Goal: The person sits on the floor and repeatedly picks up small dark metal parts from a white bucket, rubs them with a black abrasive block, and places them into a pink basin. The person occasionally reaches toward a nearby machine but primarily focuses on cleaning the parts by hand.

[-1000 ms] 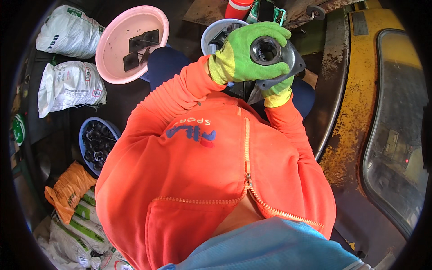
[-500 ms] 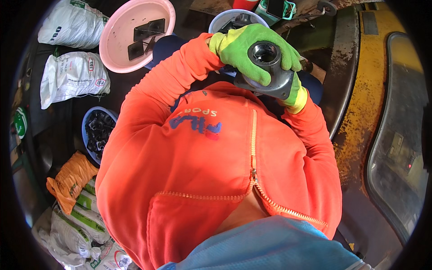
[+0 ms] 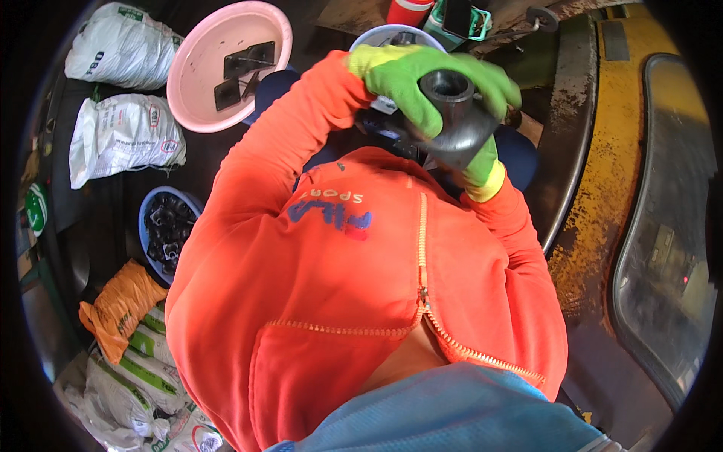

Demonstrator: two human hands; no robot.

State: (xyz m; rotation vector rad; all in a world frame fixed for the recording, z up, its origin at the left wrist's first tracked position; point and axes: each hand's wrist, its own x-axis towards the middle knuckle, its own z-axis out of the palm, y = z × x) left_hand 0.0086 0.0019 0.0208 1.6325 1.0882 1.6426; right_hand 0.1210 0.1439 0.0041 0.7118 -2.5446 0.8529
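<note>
Grey metal part [image 3: 452, 113] now further right, both gloved grips around it, above dark floor [image 3: 113, 218] with white sacks [image 3: 120, 135].

Bright, even light on the centre, dark fisheye vignette bending the edges, slight motion blur.

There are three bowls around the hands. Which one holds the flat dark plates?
The pink bowl, upper left, holds the flat dark plates. The blue bowl holds small dark fittings; the pale bowl sits behind the left hand.
</note>
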